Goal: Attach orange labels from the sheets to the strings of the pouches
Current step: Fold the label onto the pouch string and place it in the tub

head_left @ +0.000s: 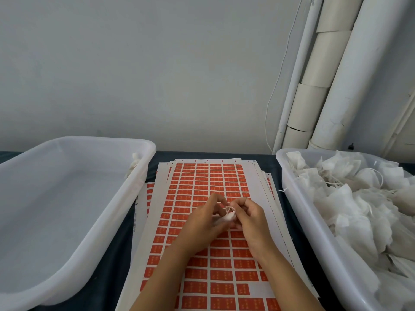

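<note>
Forearms enter from the bottom edge and converge over the middle of the label sheet (208,254), the top sheet of a stack lying on the dark table (107,265). Near rows of the sheet show blank gaps at the right end where orange labels (220,272) are already removed.

Left hand (202,221) grips a small bunched white pouch (228,217) between curled fingers and thumb. Right hand (251,221) meets it from the opposite side, fingers curled in, pinching the looped string (230,208) at the top of the pouch. Both hands are narrow and closed on the work. No label is visible on the fingers or the string; whether 1 is held there cannot be told.

Governing relation: the pouch sits between the 2 hands, touching both, with the string loop rising at its far side. Remaining labels lie directly below and ahead of the hands. The right hand is nearer to the string, so it is judged the likely hand to fetch a label while the left steadies the pouch.

Farther out, the left bin (67,243) holds perhaps 1 white piece at its far right corner. The right bin (292,198) is heaped with unlabelled pouches (359,198). Beyond the table stand a pale wall (157,63) and white pipes (336,63)
</note>
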{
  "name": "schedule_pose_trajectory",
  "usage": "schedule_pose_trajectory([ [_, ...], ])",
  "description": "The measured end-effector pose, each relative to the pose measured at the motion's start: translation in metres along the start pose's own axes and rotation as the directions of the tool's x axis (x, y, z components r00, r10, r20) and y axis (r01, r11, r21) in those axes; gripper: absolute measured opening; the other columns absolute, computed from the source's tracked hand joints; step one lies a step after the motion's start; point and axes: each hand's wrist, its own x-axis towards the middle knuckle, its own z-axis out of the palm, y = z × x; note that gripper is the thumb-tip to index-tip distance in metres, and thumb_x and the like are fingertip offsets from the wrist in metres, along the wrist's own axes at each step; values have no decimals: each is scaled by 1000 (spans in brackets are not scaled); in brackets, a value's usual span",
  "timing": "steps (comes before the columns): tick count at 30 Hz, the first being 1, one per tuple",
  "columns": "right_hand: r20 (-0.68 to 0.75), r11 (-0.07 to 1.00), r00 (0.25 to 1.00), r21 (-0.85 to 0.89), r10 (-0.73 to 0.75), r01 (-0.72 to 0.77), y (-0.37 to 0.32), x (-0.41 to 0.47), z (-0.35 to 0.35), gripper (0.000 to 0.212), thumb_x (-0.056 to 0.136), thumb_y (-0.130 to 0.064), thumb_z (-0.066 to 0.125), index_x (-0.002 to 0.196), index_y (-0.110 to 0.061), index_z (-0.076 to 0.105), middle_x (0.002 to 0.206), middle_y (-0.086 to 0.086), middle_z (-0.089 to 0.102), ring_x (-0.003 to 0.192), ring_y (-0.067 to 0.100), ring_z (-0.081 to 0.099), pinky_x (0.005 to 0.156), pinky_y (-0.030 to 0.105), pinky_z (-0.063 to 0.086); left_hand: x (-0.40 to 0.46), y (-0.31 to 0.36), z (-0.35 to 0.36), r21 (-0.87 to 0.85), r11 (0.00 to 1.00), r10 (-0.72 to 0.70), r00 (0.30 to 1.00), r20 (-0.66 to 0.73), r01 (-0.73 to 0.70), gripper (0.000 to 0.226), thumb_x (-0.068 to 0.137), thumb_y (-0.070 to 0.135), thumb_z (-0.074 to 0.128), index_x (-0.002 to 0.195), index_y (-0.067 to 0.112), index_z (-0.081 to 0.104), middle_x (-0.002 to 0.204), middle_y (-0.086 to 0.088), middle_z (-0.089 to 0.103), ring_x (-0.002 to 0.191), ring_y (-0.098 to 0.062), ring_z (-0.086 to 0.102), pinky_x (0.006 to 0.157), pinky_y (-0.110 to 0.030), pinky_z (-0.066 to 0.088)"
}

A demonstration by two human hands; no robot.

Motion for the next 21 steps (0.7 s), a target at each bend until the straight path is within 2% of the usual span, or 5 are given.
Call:
schedule_pose_trajectory([
  [2,-25,999,1000,42,-7,8,-1,-1,0,10,92,-25,55,94,-20,62,88,-3,68,82,12,68,68,19,55,0,-1,1,47,999,13,999,-39,-11,23,87,34,65,98,38,45,85,24,59,79,4,61,65,-9,50],
  [8,-93,988,995,155,36,-21,-1,1,-1,21,93,-30,50,93,-14,64,73,2,67,55,12,57,56,21,51,0,0,-1,-2,1000,-20,997,-71,20,14,89,26,62,93,33,50,85,16,60,74,1,59,64,-13,52],
  [13,-92,938,985,329,144,-107,-2,4,-6,22,94,-26,50,94,-11,65,77,3,70,64,16,64,57,23,51,-2,1,-7,-259,964,-64,998,-8,60,8,89,22,63,94,20,56,83,6,67,75,-8,64,68,-21,55],
  [17,-99,945,984,306,149,-112,-1,5,-7,22,94,-28,51,96,-11,65,83,4,72,68,16,69,61,25,55,-4,3,-12,-426,900,-69,994,79,96,13,89,14,63,98,10,56,86,-5,70,80,-19,68,72,-22,55],
  [21,-139,974,985,217,103,-71,0,5,-6,18,93,-30,52,95,-17,65,85,1,71,79,20,70,73,31,58,-4,6,-12,-484,863,-92,988,125,141,27,87,14,66,108,17,51,85,-9,69,78,-23,67,71,-26,56],
])
